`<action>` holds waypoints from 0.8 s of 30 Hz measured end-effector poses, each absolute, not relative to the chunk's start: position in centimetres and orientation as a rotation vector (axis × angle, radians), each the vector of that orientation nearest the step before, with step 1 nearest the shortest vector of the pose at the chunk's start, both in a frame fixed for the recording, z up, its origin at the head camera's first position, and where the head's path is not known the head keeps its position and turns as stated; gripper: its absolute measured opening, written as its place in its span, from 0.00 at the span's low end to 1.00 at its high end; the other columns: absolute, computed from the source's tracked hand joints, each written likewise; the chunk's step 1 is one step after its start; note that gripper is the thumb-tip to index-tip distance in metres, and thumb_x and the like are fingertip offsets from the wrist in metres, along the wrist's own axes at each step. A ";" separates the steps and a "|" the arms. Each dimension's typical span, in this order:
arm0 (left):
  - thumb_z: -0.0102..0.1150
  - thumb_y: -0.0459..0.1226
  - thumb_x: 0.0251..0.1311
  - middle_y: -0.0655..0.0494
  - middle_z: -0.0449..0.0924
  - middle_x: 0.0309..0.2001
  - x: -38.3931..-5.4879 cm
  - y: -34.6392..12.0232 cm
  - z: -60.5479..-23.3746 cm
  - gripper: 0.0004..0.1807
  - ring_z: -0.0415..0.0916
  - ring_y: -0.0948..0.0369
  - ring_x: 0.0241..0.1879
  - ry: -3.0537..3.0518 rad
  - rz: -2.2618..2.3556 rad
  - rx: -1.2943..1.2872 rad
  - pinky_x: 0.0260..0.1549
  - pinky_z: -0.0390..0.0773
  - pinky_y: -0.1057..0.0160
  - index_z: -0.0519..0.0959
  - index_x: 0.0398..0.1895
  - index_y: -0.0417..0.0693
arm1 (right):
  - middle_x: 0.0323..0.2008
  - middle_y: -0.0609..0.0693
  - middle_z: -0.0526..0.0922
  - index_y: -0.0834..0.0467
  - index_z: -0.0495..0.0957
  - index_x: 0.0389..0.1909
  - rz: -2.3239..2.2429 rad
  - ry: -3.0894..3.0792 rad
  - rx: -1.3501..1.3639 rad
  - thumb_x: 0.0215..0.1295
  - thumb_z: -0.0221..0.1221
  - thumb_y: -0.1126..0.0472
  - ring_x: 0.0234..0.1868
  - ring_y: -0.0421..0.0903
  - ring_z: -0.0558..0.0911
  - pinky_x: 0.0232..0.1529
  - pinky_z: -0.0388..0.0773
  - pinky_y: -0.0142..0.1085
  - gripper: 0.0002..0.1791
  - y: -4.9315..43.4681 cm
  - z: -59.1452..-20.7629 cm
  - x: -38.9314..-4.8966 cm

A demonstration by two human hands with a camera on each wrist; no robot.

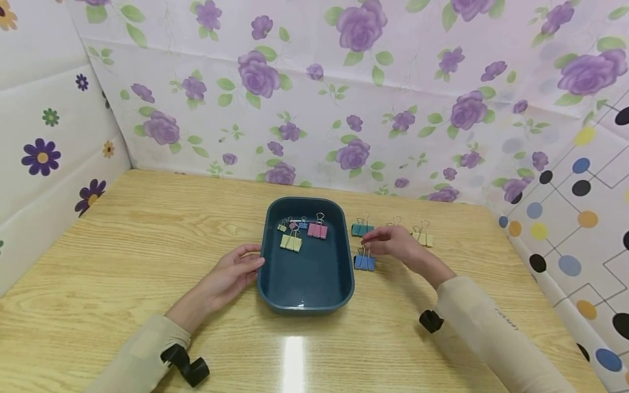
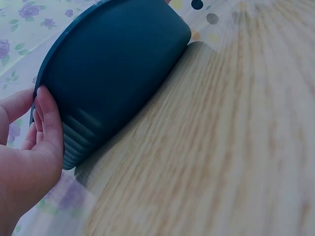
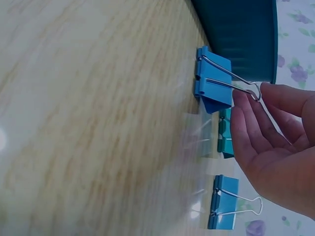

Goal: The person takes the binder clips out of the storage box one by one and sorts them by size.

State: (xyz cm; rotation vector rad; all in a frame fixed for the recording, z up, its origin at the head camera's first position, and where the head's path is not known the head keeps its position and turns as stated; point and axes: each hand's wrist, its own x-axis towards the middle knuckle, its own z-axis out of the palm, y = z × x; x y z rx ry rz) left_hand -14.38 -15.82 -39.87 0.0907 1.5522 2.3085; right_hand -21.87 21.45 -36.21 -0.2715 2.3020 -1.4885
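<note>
The right grip [image 1: 399, 244] pinches the wire loop [image 3: 254, 92] of the blue clip [image 3: 215, 81] just beneath it, probably light, stiff and best held there, thin wire perhaps slipping, while the left grip [image 1: 230, 279] rests relaxed against the tray [image 1: 304, 281].

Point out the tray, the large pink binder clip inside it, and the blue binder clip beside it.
Tray [image 1: 304, 281]: head view, on its bare floor.
Large pink binder clip [image 1: 317, 232]: head view, on its pink body.
Blue binder clip [image 1: 365, 263]: head view, on its blue body.
</note>
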 end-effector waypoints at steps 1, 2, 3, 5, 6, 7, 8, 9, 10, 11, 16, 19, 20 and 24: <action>0.52 0.26 0.67 0.50 0.76 0.43 -14.4 -15.8 -39.9 0.17 0.76 0.62 0.41 1.552 2.309 0.088 0.42 0.76 0.67 0.63 0.56 0.34 | 0.48 0.64 0.81 0.71 0.75 0.52 -1.490 2.303 -0.269 0.68 0.56 0.70 0.48 0.52 0.82 0.52 0.76 0.49 0.14 21.5 -36.1 -21.9; 0.52 0.26 0.67 0.50 0.76 0.43 -14.4 -15.8 -39.9 0.16 0.76 0.62 0.41 1.552 2.308 0.086 0.42 0.76 0.67 0.64 0.55 0.34 | 0.49 0.64 0.81 0.71 0.75 0.52 -1.495 2.305 -0.257 0.68 0.56 0.69 0.48 0.53 0.82 0.53 0.75 0.50 0.14 21.5 -36.0 -21.9; 0.52 0.26 0.67 0.50 0.76 0.43 -14.4 -15.8 -39.8 0.16 0.76 0.62 0.40 1.553 2.307 0.085 0.42 0.76 0.67 0.64 0.55 0.35 | 0.49 0.65 0.80 0.71 0.75 0.53 -1.494 2.311 -0.249 0.68 0.56 0.69 0.49 0.54 0.81 0.54 0.74 0.50 0.15 21.6 -35.8 -22.0; 0.52 0.26 0.66 0.50 0.75 0.43 -14.4 -15.8 -39.8 0.15 0.75 0.62 0.40 1.552 2.307 0.080 0.41 0.76 0.67 0.65 0.54 0.36 | 0.51 0.66 0.79 0.71 0.74 0.55 -1.493 2.322 -0.250 0.69 0.56 0.68 0.52 0.56 0.80 0.56 0.72 0.51 0.16 21.6 -35.4 -22.1; 0.52 0.26 0.66 0.50 0.75 0.42 -14.4 -15.7 -39.8 0.15 0.75 0.62 0.40 1.552 2.308 0.077 0.41 0.76 0.67 0.65 0.54 0.37 | 0.52 0.66 0.78 0.71 0.73 0.56 -1.493 2.329 -0.254 0.69 0.56 0.67 0.53 0.58 0.78 0.57 0.72 0.52 0.17 21.6 -35.1 -22.2; 0.52 0.26 0.66 0.51 0.75 0.42 -14.4 -15.7 -39.8 0.15 0.75 0.62 0.40 1.553 2.308 0.075 0.41 0.76 0.67 0.65 0.53 0.37 | 0.53 0.67 0.77 0.71 0.72 0.57 -1.493 2.337 -0.254 0.69 0.56 0.66 0.55 0.58 0.77 0.57 0.71 0.51 0.18 21.6 -34.8 -22.2; 0.52 0.26 0.66 0.51 0.75 0.42 -14.4 -15.7 -39.8 0.14 0.75 0.63 0.40 1.554 2.308 0.074 0.41 0.76 0.68 0.65 0.53 0.38 | 0.54 0.67 0.76 0.71 0.72 0.57 -1.493 2.347 -0.255 0.70 0.56 0.65 0.56 0.59 0.76 0.58 0.71 0.52 0.19 21.5 -34.5 -22.3; 0.52 0.26 0.66 0.51 0.75 0.42 -14.4 -15.7 -39.8 0.15 0.75 0.62 0.40 1.554 2.308 0.072 0.41 0.76 0.67 0.65 0.53 0.38 | 0.55 0.67 0.75 0.71 0.72 0.58 -1.490 2.361 -0.260 0.70 0.56 0.65 0.56 0.60 0.76 0.58 0.70 0.52 0.20 21.5 -34.1 -22.4; 0.52 0.26 0.66 0.51 0.75 0.42 -14.4 -15.7 -39.8 0.15 0.76 0.62 0.40 1.556 2.307 0.069 0.41 0.76 0.67 0.65 0.53 0.38 | 0.56 0.66 0.75 0.70 0.72 0.58 -1.490 2.377 -0.261 0.70 0.56 0.64 0.57 0.60 0.75 0.58 0.70 0.52 0.20 21.4 -33.8 -22.5; 0.52 0.26 0.66 0.51 0.75 0.42 -14.4 -15.7 -39.8 0.15 0.76 0.62 0.40 1.557 2.305 0.068 0.41 0.76 0.67 0.65 0.54 0.38 | 0.56 0.66 0.75 0.70 0.72 0.58 -1.489 2.393 -0.267 0.70 0.56 0.64 0.57 0.60 0.75 0.58 0.70 0.52 0.20 21.4 -33.5 -22.6; 0.52 0.27 0.67 0.51 0.75 0.42 -14.3 -15.8 -39.8 0.17 0.76 0.63 0.40 1.565 2.300 0.078 0.41 0.76 0.68 0.63 0.56 0.35 | 0.58 0.63 0.75 0.68 0.73 0.58 -1.521 2.422 -0.294 0.71 0.56 0.62 0.57 0.57 0.75 0.59 0.69 0.52 0.19 21.0 -32.0 -23.3; 0.52 0.27 0.67 0.51 0.76 0.42 -14.3 -15.8 -39.7 0.17 0.76 0.62 0.40 1.566 2.300 0.079 0.41 0.76 0.68 0.63 0.56 0.35 | 0.58 0.62 0.75 0.67 0.72 0.58 -1.553 2.421 -0.306 0.71 0.55 0.61 0.57 0.54 0.75 0.59 0.71 0.48 0.19 20.6 -31.1 -23.7; 0.52 0.27 0.67 0.50 0.76 0.43 -14.3 -15.8 -39.7 0.18 0.76 0.62 0.40 1.569 2.299 0.077 0.41 0.76 0.68 0.63 0.56 0.35 | 0.58 0.61 0.75 0.66 0.72 0.58 -1.562 2.425 -0.307 0.71 0.55 0.60 0.57 0.54 0.75 0.59 0.71 0.47 0.19 20.5 -30.8 -23.8; 0.53 0.27 0.67 0.50 0.76 0.43 -14.3 -15.8 -39.7 0.17 0.76 0.62 0.40 1.575 2.290 0.076 0.42 0.76 0.67 0.63 0.56 0.36 | 0.58 0.60 0.75 0.65 0.72 0.59 -1.597 2.426 -0.284 0.72 0.55 0.59 0.57 0.52 0.76 0.59 0.71 0.45 0.20 19.7 -29.4 -24.1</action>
